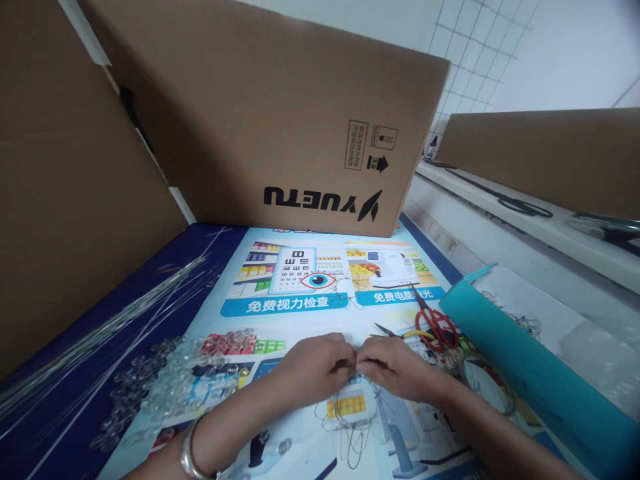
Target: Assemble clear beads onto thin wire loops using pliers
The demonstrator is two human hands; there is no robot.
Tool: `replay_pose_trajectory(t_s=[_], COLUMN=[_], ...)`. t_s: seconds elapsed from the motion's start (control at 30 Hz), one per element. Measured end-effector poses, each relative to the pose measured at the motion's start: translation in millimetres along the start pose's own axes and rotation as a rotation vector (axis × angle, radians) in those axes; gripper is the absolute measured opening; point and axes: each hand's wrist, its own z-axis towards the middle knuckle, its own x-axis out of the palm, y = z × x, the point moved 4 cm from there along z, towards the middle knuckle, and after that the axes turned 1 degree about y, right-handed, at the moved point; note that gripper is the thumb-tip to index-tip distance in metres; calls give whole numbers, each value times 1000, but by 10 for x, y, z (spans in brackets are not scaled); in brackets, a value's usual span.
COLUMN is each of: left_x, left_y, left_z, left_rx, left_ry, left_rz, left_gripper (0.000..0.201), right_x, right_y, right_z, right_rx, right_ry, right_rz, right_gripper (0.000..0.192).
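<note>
My left hand [320,365] and my right hand [395,365] meet fingertip to fingertip above the poster-covered table, both pinched closed. Thin wire [353,430] comes from between the fingers and loops below them; the exact pinch points are hidden. To the left lies a spread of clear beads [193,373], a few pinkish. Just beyond my right hand are red-handled scissors [435,327] and a yellow-handled tool [400,333], partly behind the hand. A roll or ring of thin wire [493,383] rests right of my right forearm.
A tall cardboard box panel [250,127] stands behind the poster [300,320]. Long thin strands [115,327] lie across the blue surface at left. A teal box [540,367] holding wiry bits and clear plastic sits at right, below a white ledge [500,193] with black scissors [525,207].
</note>
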Motion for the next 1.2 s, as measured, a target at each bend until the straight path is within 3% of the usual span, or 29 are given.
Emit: replay_pose_trajectory(t_s=[0.43, 0.87, 1.2], left_x=[-101, -145, -65], left_y=[-6, -25, 6], left_z=[35, 39, 55], left_rx=[65, -29, -42], left_ry=[-10, 15, 12], left_rz=[-242, -138, -116], left_gripper=[17, 26, 24], right_x=[0, 14, 82], right_y=[-65, -29, 31], right_z=[-6, -4, 2], right_rx=[42, 15, -55], right_ry=[-58, -113, -63], right_rz=[111, 120, -19], right_gripper=[15, 14, 20])
